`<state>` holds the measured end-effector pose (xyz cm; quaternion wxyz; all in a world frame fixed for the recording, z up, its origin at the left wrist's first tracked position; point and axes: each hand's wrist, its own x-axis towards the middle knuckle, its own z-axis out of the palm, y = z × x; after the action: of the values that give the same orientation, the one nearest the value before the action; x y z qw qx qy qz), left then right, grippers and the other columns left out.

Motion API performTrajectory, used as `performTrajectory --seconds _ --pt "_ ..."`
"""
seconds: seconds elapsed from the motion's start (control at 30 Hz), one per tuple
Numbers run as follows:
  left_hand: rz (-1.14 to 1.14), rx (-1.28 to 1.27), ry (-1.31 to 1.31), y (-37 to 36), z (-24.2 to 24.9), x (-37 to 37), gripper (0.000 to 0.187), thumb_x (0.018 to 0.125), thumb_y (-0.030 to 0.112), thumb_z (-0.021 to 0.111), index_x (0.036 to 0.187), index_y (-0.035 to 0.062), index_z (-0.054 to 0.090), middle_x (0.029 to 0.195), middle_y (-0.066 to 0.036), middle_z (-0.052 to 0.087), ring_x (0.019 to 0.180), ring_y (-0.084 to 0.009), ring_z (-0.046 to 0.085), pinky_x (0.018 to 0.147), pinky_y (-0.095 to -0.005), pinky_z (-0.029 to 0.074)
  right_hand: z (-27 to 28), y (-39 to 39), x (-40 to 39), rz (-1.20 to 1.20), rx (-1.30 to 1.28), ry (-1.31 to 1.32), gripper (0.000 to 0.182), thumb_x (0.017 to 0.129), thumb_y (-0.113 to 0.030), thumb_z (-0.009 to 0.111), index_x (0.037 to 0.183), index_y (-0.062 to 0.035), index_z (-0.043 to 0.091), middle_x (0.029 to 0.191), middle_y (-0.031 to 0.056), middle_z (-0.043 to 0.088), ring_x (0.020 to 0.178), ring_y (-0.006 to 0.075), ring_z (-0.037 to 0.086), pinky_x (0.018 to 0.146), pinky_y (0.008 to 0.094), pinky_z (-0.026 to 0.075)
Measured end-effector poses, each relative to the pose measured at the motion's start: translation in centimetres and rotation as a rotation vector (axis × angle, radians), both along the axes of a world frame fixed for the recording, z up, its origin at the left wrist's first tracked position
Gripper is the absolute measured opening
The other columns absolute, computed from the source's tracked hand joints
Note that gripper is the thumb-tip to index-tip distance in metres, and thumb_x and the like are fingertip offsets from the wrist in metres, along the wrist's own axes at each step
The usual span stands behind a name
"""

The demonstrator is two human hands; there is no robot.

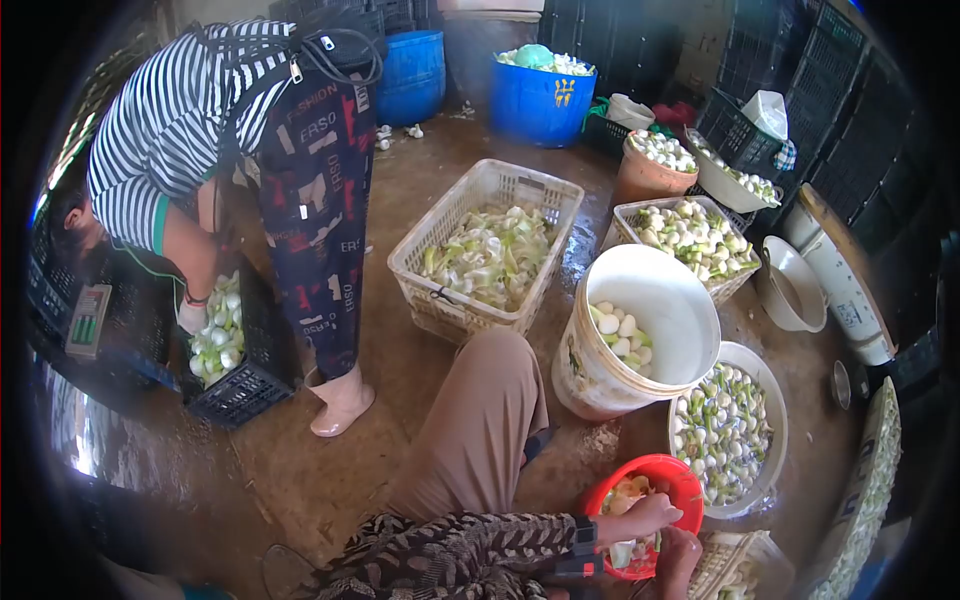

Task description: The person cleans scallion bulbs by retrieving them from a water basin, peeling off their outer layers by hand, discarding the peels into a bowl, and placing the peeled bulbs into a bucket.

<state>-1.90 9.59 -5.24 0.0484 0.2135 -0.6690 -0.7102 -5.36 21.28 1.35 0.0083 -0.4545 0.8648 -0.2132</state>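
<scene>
My left hand [645, 517], at the end of a patterned sleeve with a dark wristband, is over the red bucket [693, 485]. Its fingers are closed, and whatever they hold is hidden. Close below it, my right hand [680, 555] has its fingers bent towards the left one; I cannot make out anything in it. Pale peelings and trimmings [628, 495] lie inside the red bucket. Beside it stands a wide white basin [775, 400] of small white bulbs with green stems [722, 435]. A light-coloured basket [745, 550] with more pale pieces sits just right of my hands.
A tall white bucket [690, 300] holds white bulbs. Ahead are a crate [408, 258] of peelings and a crate [750, 268] of bulbs. At left a person [180, 120] bends over a black crate [235, 400] of bulbs. Blue barrels [545, 105] stand behind. The floor [400, 400] looks wet.
</scene>
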Motion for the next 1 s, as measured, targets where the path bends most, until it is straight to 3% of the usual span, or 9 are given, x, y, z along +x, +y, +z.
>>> performTrajectory --seconds 0.07,0.3,0.4,0.5,0.53,0.67,0.73,0.87,1.0 --pt "0.169 -0.045 0.044 0.7 0.7 0.6 0.040 0.080 0.036 0.057 0.070 -0.0024 0.060 0.066 -0.019 0.061 0.067 -0.0317 0.063 0.063 -0.0411 0.047 -0.1 0.1 0.4 0.099 0.035 0.207 0.013 0.073 -0.005 0.057 0.060 -0.0031 0.055 0.058 0.0167 0.054 0.059 0.0362 0.055 0.062 0.0440 0.044" --pt "0.096 -0.029 -0.032 0.1 -0.3 1.3 0.043 0.079 0.036 0.057 0.073 -0.0058 0.061 0.069 -0.021 0.063 0.064 -0.0317 0.063 0.061 -0.0412 0.047 -0.5 -1.5 2.2 0.050 -0.046 0.308 0.014 0.070 -0.005 0.059 0.058 -0.0028 0.053 0.055 0.0168 0.053 0.058 0.0379 0.054 0.059 0.0456 0.045" --pt "0.048 0.048 0.031 0.5 -3.2 0.5 0.034 0.080 0.032 0.056 0.074 -0.0011 0.062 0.056 -0.012 0.058 0.046 -0.0221 0.057 0.046 -0.0353 0.044 -0.8 -1.0 2.1 0.035 -0.007 0.291 0.008 0.070 -0.005 0.059 0.062 -0.0017 0.057 0.058 0.0171 0.055 0.055 0.0339 0.055 0.058 0.0404 0.046" --pt "-0.025 0.350 0.054 -1.2 2.7 3.1 0.031 0.085 0.029 0.052 0.084 -0.0001 0.062 0.057 -0.005 0.055 0.046 -0.0122 0.050 0.042 -0.0285 0.038 -1.6 0.4 -0.2 -0.195 -0.203 -0.307 0.008 0.073 -0.001 0.053 0.074 0.0029 0.061 0.063 0.0116 0.059 0.054 0.0129 0.052 0.053 0.0279 0.043" --pt "0.017 0.491 0.107 -1.0 3.0 2.8 0.020 0.083 0.027 0.056 0.075 0.0080 0.057 0.053 0.002 0.048 0.040 -0.0081 0.046 0.035 -0.0259 0.034 -1.5 0.7 -0.7 -0.179 -0.309 -0.449 0.010 0.077 -0.002 0.053 0.074 0.0037 0.060 0.062 0.0081 0.058 0.055 0.0110 0.051 0.054 0.0275 0.042" --pt "-0.012 0.727 0.247 -2.1 2.3 1.8 0.022 0.083 0.026 0.057 0.077 0.0043 0.057 0.053 -0.003 0.049 0.042 -0.0146 0.049 0.040 -0.0309 0.040 -0.4 -0.6 1.5 -0.115 -0.422 -0.548 0.020 0.087 -0.011 0.055 0.075 0.0035 0.060 0.062 0.0004 0.055 0.057 0.0077 0.048 0.054 0.0241 0.039" --pt "-0.053 -0.241 0.557 -2.2 1.2 1.3 0.020 0.080 0.020 0.056 0.082 0.0004 0.056 0.056 -0.008 0.050 0.048 -0.0232 0.053 0.051 -0.0352 0.045 -1.8 0.6 0.9 -0.179 -0.436 -0.672 0.023 0.088 -0.016 0.055 0.075 0.0027 0.061 0.062 -0.0002 0.055 0.056 0.0068 0.046 0.053 0.0229 0.037" --pt "-0.333 -0.262 0.407 -3.9 2.7 3.0 0.021 0.075 0.014 0.054 0.088 -0.0023 0.060 0.072 -0.014 0.060 0.068 -0.0257 0.062 0.065 -0.0360 0.046 -1.5 1.4 0.0 -0.218 -0.379 -0.887 0.027 0.090 -0.023 0.055 0.078 0.0002 0.062 0.063 0.0004 0.057 0.055 0.0066 0.049 0.050 0.0227 0.036" --pt "-0.131 -0.013 0.431 -2.4 1.0 2.5 0.035 0.075 0.016 0.055 0.105 -0.0021 0.058 0.093 -0.016 0.064 0.085 -0.0217 0.063 0.072 -0.0348 0.047 -0.7 0.9 0.4 -0.202 -0.540 -1.128 0.024 0.089 -0.022 0.055 0.083 -0.0005 0.062 0.071 0.0018 0.061 0.061 0.0075 0.055 0.056 0.0222 0.041"
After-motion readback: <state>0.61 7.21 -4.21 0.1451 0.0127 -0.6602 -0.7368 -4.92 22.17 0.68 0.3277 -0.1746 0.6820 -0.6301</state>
